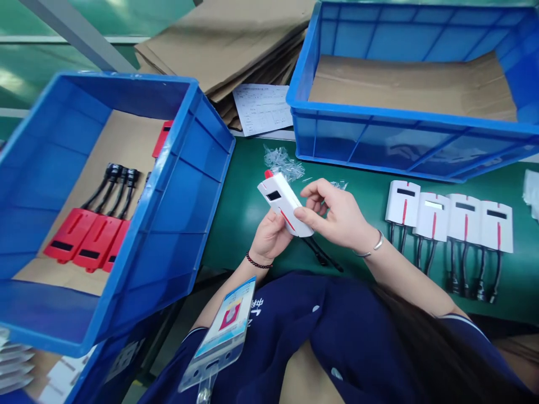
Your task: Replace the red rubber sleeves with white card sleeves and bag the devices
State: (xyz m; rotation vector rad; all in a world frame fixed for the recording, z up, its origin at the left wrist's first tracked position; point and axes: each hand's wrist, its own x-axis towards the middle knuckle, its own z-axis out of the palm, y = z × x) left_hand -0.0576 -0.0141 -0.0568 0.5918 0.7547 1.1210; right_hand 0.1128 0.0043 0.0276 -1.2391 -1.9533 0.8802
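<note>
A white device (283,201) with a dark display window, a red stripe and a red tab at its top is held tilted above the green table. My left hand (272,233) is closed around its lower left side from beneath. My right hand (332,210) has its thumb on the device's lower right edge, while its other fingers curl above that side. Black cables (322,258) with connectors hang from the device's lower end. Just beyond it lies a small pile of clear plastic pieces (284,163).
Several white devices (465,224) with black cables lie in a row at right. The left blue bin (210,151) holds red devices (95,238) on cardboard. Another blue bin (404,134), lined with cardboard, stands at the back right. Cardboard sheets (227,39) and a printed paper (263,109) lie between.
</note>
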